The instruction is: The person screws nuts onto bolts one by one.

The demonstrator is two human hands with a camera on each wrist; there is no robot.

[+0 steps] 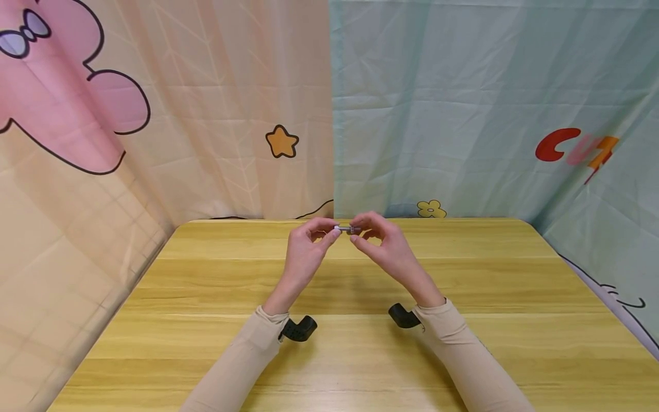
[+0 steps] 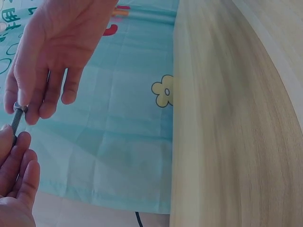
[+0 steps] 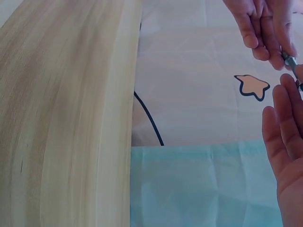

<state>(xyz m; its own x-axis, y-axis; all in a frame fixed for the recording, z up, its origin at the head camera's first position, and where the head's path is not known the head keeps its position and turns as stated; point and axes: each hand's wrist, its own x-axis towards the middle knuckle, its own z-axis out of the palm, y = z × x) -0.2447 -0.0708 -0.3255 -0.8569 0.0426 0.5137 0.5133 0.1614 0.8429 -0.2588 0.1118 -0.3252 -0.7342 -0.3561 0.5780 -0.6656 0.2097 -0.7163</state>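
A small metal bolt (image 1: 344,229) lies level between the two hands, over the far part of the table. My left hand (image 1: 304,250) pinches its head end between thumb and forefinger. Around the shank near the other end sits a nut (image 1: 352,230), with the thumb and fingertips of my right hand (image 1: 387,247) on either side of it. The left wrist view shows the bolt's threaded shank (image 2: 16,120) between both hands, the right thumb at the nut. In the right wrist view the bolt (image 3: 290,61) appears at the edge, partly hidden by fingers.
A wood-grain table (image 1: 340,355) spreads beneath both forearms. Patterned curtains (image 1: 463,103) hang behind it and at both sides. A black device is strapped at each wrist, the left one (image 1: 300,329) and the right one (image 1: 403,316).
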